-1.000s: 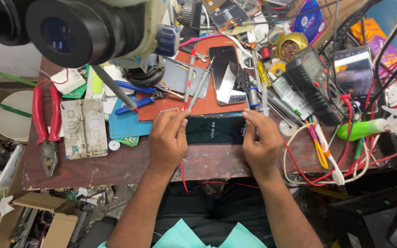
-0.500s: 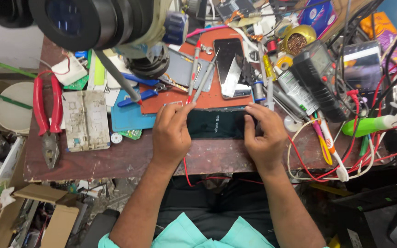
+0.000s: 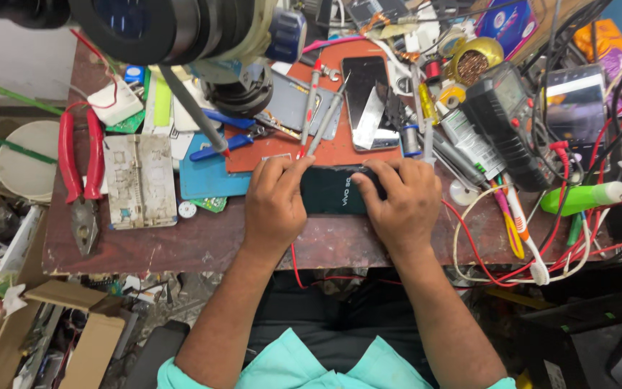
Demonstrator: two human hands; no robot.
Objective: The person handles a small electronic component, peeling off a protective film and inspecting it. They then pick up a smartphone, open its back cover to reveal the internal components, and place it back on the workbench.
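Note:
A dark green phone point(image 3: 334, 191) lies back-up and crosswise on the worn wooden bench point(image 3: 181, 241), near its front edge. My left hand point(image 3: 275, 204) grips the phone's left end, thumb and fingers curled over its top edge. My right hand point(image 3: 400, 202) covers and holds its right end. Only the middle of the phone's back shows between my hands. Just behind it sits an orange work mat point(image 3: 340, 148) with a second phone point(image 3: 368, 101) and two thin screwdrivers point(image 3: 309, 108).
A microscope head point(image 3: 181, 29) overhangs the back left. Red-handled pliers point(image 3: 80, 173), a white circuit holder point(image 3: 140, 180) and a blue mat point(image 3: 206, 176) lie left. A black multimeter point(image 3: 505, 122), red leads point(image 3: 577, 245) and a green tool point(image 3: 588, 198) crowd the right.
Both hands have closed in over the phone, so less of its back shows. The view has shifted a little; the phone stays at the same spot on the bench.

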